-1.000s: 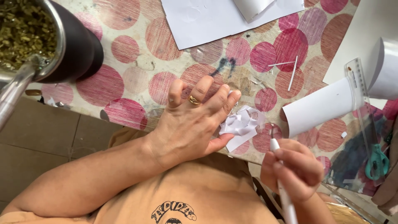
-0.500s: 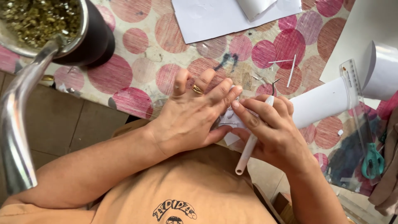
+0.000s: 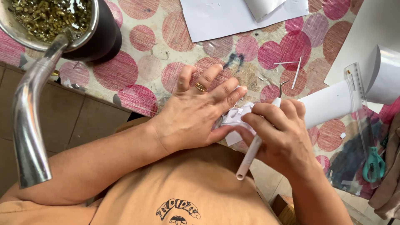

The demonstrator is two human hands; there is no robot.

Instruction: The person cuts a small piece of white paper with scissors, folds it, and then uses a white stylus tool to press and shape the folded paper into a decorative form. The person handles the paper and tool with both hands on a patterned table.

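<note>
Two hands work at the near edge of the worktop (image 3: pixel 137 62), which has a cloth of pink and red dots. Landmark = the small white paper piece (image 3: pixel 234 121) at that edge. Left hand (image 3: pixel 196 116) lies flat on it, fingers spread, thumb tucked under the near side, pinning it down; gold ring on one finger. Right hand (image 3: pixel 279 133) is closed round a thin white tool (image 3: pixel 252 152), looks like a craft knife or pen, w/ tip right at the paper's right side, just by the left fingertips; can't tell if the tip touches.

Right of the paper: a rolled white sheet (image 3: pixel 329 104), then a clear ruler (image 3: pixel 359 100), and green-handled scissors (image 3: pixel 373 164) further right & nearer the person. Beyond the paper: thin paper slivers (image 3: pixel 296 66) and a big white sheet (image 3: pixel 233 16). Far left of it: a dark cup of green herb (image 3: pixel 54 21) w/ a metal straw (image 3: pixel 29 121) sticking out toward the camera.

Risks, as I judge them: tool tip sits v. close to the left fingers, so a slip could nick them. The paper overhangs the edge, so too much pressure could tear or crumple it. An elbow bump could tip the cup near the left arm
</note>
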